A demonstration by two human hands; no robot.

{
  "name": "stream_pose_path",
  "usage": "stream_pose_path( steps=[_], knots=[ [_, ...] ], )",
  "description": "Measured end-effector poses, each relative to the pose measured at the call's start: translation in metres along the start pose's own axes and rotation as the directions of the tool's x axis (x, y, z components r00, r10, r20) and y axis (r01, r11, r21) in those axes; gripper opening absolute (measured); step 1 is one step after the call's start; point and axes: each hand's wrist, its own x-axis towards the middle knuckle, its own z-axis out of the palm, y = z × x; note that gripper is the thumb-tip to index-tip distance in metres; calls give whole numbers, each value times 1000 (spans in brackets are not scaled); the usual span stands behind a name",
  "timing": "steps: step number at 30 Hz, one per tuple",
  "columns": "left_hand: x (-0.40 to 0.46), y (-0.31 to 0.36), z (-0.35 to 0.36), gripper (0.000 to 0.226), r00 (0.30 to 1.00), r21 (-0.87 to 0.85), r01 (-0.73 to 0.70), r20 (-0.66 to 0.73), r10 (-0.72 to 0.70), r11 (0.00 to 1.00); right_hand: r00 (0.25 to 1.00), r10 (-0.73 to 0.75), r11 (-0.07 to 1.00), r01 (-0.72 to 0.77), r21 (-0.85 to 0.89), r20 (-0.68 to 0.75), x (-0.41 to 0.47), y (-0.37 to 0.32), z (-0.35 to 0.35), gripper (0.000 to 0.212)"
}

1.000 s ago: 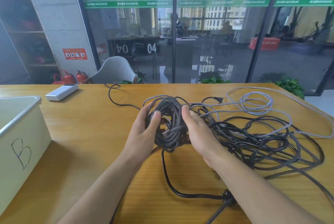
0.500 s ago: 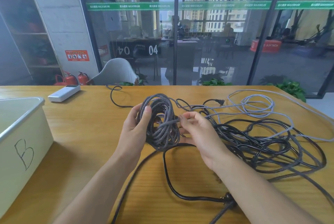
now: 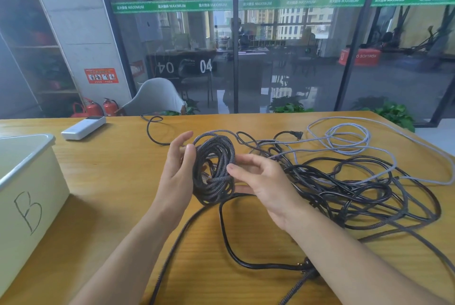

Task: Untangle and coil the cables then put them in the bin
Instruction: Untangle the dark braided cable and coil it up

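Above the table's middle the braided coil (image 3: 213, 169) hangs upright, pinched at its rim by the left hand (image 3: 178, 169) so loops stay gathered; the right hand (image 3: 261, 181), fingers loosely spread, steadies it beside the tangle (image 3: 344, 181), bin (image 3: 27, 156) waiting left

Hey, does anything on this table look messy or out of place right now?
Yes. Right of the braided coil held in the left hand, black and grey cables lie in a knotted heap on the table, loops crossing each other. One black lead trails toward the near edge. The bin marked B stands at the left.
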Motion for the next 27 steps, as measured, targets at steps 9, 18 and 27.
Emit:
stream_pose_path(
  steps=[9, 18, 27],
  knots=[
    [-9, 12, 9, 37, 988, 93, -152, 33, 150, 984, 998, -63, 998, 63, 23, 3, 2, -4, -2, 31],
    [-6, 7, 6, 21, 968, 139, -176, -153, 197, 975, 958, -202, 979, 199, -33, -202, 4, 1, 5, 22],
    [-7, 5, 11, 22, 984, 162, -149, -75, 162, 976, 991, -106, 989, 113, -92, 81, 8, -9, -13, 27]
  ],
)
